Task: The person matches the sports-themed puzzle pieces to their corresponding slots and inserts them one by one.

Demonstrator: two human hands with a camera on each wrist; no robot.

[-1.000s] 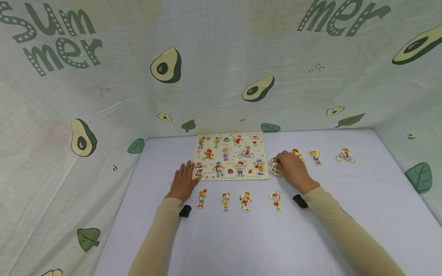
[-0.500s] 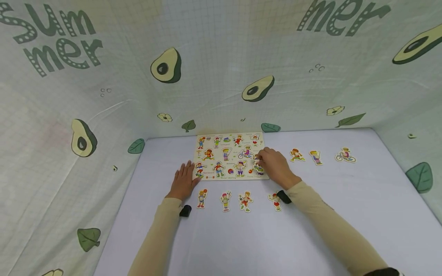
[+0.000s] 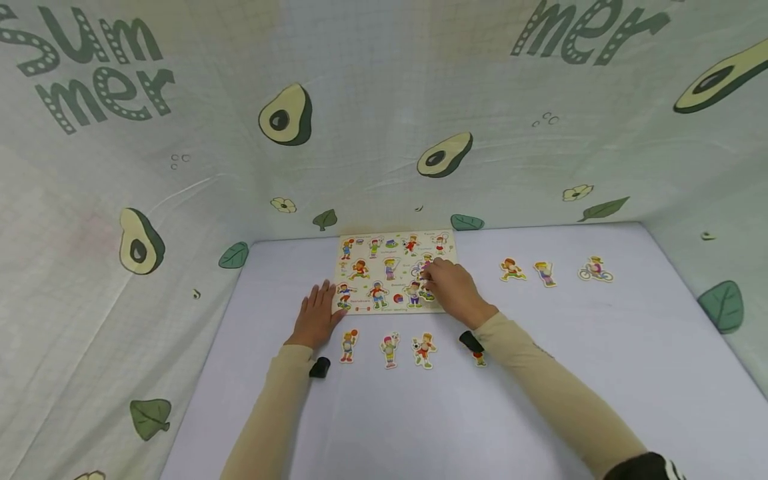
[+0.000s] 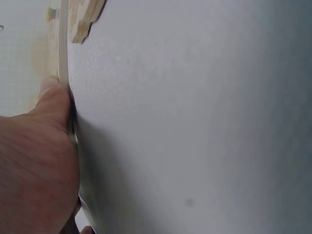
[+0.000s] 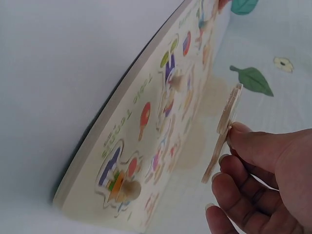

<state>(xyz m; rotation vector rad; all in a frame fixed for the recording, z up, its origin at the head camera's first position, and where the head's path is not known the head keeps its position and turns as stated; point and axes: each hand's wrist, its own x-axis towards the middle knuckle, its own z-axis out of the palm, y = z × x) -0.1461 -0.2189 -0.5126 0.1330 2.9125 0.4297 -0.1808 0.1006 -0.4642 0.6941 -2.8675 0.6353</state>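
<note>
My right hand [image 3: 456, 287] pinches a thin wooden puzzle piece [image 5: 227, 114] by thumb and fingertips above the right part of the puzzle board [image 3: 361, 251]. In the right wrist view the piece is seen edge-on, apart from the board, its picture hidden. Flat at the board's lower left corner rests my left hand [image 3: 315, 315], fingers spread; its thumb [image 4: 51, 102] lies over the board's edge in the left wrist view. The board carries printed sports figures. A knobbed table tennis piece [image 5: 117, 178] sits at its near right corner.
Right of the board lie a runner piece [image 3: 512, 270], a golfer-like piece [image 3: 545, 273] and a cyclist piece [image 3: 596, 270]. In front are a basketball piece [image 3: 349, 347], a volleyball piece [image 3: 389, 350], a football piece [image 3: 423, 351] and another piece [image 3: 479, 358] partly under the right wrist camera.
My right hand has carried the puzzle piece leftward from the table beside the board to over the board. The left hand has stayed in place.
</note>
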